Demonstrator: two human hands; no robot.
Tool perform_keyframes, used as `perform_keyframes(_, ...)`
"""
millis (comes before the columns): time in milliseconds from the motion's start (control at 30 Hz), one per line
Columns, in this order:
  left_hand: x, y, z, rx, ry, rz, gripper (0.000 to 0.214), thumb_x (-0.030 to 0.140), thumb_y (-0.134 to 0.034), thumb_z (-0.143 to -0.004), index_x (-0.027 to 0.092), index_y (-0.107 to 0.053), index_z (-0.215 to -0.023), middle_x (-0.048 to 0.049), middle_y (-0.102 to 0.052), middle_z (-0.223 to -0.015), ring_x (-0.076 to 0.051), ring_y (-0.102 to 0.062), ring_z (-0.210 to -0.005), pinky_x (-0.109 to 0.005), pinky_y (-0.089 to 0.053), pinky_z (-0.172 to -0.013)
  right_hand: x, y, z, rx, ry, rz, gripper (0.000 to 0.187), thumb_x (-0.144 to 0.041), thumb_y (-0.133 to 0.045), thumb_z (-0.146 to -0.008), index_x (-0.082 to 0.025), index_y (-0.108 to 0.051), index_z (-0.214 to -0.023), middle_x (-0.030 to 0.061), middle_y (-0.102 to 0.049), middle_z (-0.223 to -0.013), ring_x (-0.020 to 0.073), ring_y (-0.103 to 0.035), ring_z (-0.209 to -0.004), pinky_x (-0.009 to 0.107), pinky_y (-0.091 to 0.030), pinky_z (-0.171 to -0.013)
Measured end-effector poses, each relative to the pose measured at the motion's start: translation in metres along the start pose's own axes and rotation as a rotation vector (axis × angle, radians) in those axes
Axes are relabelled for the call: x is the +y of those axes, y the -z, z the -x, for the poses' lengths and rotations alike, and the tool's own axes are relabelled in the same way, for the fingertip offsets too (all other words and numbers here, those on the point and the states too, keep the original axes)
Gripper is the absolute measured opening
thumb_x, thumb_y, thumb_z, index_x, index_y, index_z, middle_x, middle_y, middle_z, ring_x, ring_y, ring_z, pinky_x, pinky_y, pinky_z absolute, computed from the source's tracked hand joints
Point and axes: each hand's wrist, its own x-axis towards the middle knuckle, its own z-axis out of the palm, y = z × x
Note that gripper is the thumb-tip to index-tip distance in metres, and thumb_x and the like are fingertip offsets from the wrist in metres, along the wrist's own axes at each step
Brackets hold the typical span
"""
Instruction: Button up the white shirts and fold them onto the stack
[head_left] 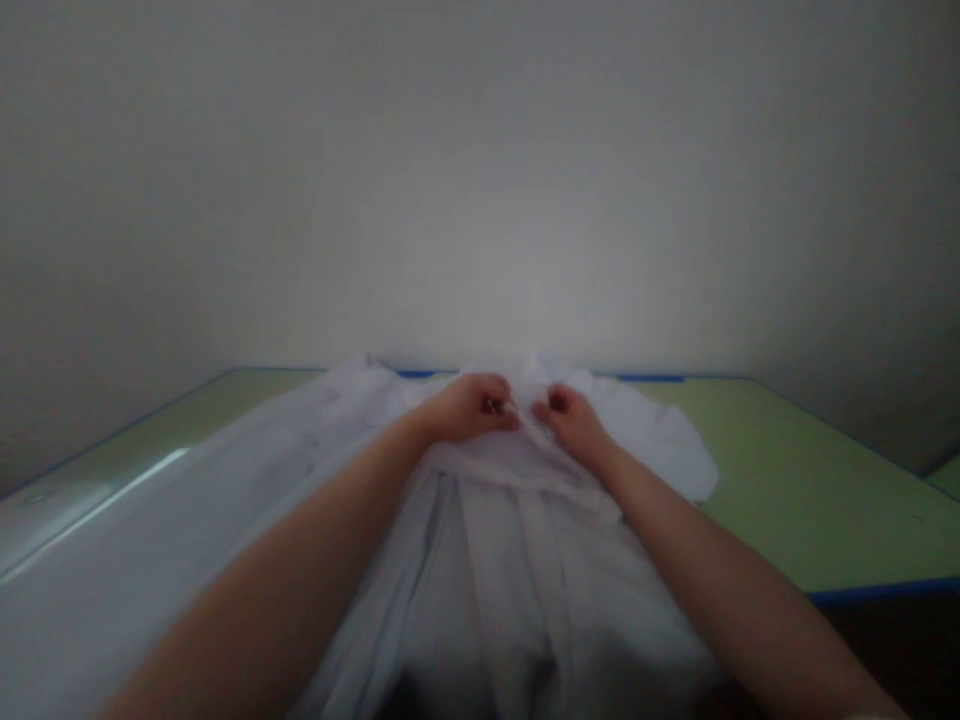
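Observation:
A white garment (517,560) lies spread over a green table (795,480), reaching from the near edge to the far side. Both my bare forearms stretch forward over it. My left hand (469,407) is closed, its fingers pinching the white cloth near the garment's far end. My right hand (570,418) is closed too, pinching the same cloth a few centimetres to the right. The two hands almost touch. What lies under the fingers is hidden by folds, and the picture is dim and soft.
The table has a blue edge (885,590) and stands against a plain pale wall (480,180). Bare green tabletop shows to the right of the garment and in a strip at the far left (225,400).

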Motion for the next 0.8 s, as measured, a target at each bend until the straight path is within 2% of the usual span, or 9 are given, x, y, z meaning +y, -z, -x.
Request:
perform_keyframes(67, 0.003, -0.001, -0.002, 0.122, -0.043, -0.026, 0.02, 0.036, -0.066, -0.068, 0.017, -0.068, -0.074, -0.0066, -0.056, -0.097, -0.016, -0.054, -0.086, -0.026, -0.043, -0.072, 0.0, 0.0, 0.0, 0.002, 0.006, 0.021, 0.025, -0.04, -0.061, -0.068, -0.016, -0.054, -0.075, -0.0017, -0.054, -0.066, 0.0103, -0.047, -0.06, 0.023, -0.038, -0.057)
perform_keyframes(133, 0.005, -0.003, -0.002, 0.189, -0.077, 0.0, 0.021, 0.038, -0.067, -0.067, 0.017, -0.066, -0.072, -0.0072, -0.055, -0.107, -0.018, -0.051, -0.096, -0.026, -0.042, -0.077, -0.001, 0.001, 0.0, -0.01, 0.014, 0.03, 0.026, -0.041, -0.061, -0.069, -0.016, -0.057, -0.076, -0.0004, -0.057, -0.067, 0.0115, -0.049, -0.062, 0.024, -0.04, -0.059)
perform_keyframes(167, 0.005, -0.003, -0.002, 0.184, -0.069, 0.019, 0.023, 0.039, -0.065, -0.068, 0.016, -0.066, -0.071, -0.0066, -0.056, -0.104, -0.017, -0.051, -0.094, -0.026, -0.041, -0.076, -0.003, 0.001, 0.0, -0.019, 0.018, 0.035, 0.027, -0.041, -0.059, -0.07, -0.016, -0.059, -0.077, 0.0006, -0.059, -0.069, 0.0122, -0.051, -0.063, 0.024, -0.041, -0.059)
perform_keyframes(233, 0.006, -0.006, -0.002, 0.118, 0.002, 0.046, 0.027, 0.042, -0.059, -0.073, 0.015, -0.064, -0.072, -0.0033, -0.059, -0.085, -0.014, -0.053, -0.078, -0.024, -0.04, -0.067, -0.007, 0.002, 0.001, -0.02, 0.026, 0.054, 0.028, -0.043, -0.057, -0.072, -0.015, -0.062, -0.077, 0.0024, -0.062, -0.071, 0.0136, -0.054, -0.066, 0.025, -0.042, -0.061)
perform_keyframes(333, 0.006, -0.011, -0.003, 0.044, 0.13, 0.037, 0.034, 0.046, -0.051, -0.078, 0.014, -0.062, -0.069, 0.0023, -0.05, -0.06, -0.009, -0.045, -0.057, -0.02, -0.032, -0.052, -0.013, 0.002, 0.002, 0.021, 0.027, 0.098, 0.028, -0.042, -0.056, -0.073, -0.016, -0.064, -0.078, 0.0035, -0.064, -0.073, 0.014, -0.055, -0.066, 0.026, -0.043, -0.062)
perform_keyframes(533, 0.001, -0.017, -0.005, 0.089, 0.238, -0.124, 0.04, 0.048, -0.053, -0.072, 0.013, -0.056, -0.053, 0.0036, -0.039, -0.049, -0.008, -0.035, -0.048, -0.021, -0.019, -0.044, -0.021, -0.001, 0.006, 0.105, 0.056, 0.147, 0.029, -0.043, -0.054, -0.075, -0.016, -0.064, -0.075, 0.0023, -0.063, -0.069, 0.0126, -0.053, -0.062, 0.024, -0.041, -0.06)
perform_keyframes(700, -0.007, -0.021, -0.005, 0.064, 0.258, -0.22, 0.037, 0.046, -0.052, -0.073, 0.013, -0.063, -0.059, 0.003, -0.044, -0.049, -0.008, -0.037, -0.047, -0.022, -0.019, -0.045, -0.03, -0.003, 0.011, 0.187, 0.106, 0.218, 0.033, -0.045, -0.05, -0.078, -0.016, -0.063, -0.07, 0.0025, -0.061, -0.066, 0.0136, -0.052, -0.064, 0.025, -0.039, -0.061)
perform_keyframes(800, -0.007, -0.023, -0.005, 0.068, 0.206, -0.252, 0.034, 0.043, -0.051, -0.074, 0.014, -0.064, -0.062, 0.0028, -0.046, -0.05, -0.009, -0.04, -0.048, -0.022, -0.022, -0.046, -0.034, -0.007, 0.014, 0.202, 0.125, 0.263, 0.034, -0.045, -0.05, -0.078, -0.016, -0.062, -0.066, 0.002, -0.06, -0.064, 0.0136, -0.051, -0.063, 0.025, -0.037, -0.061)
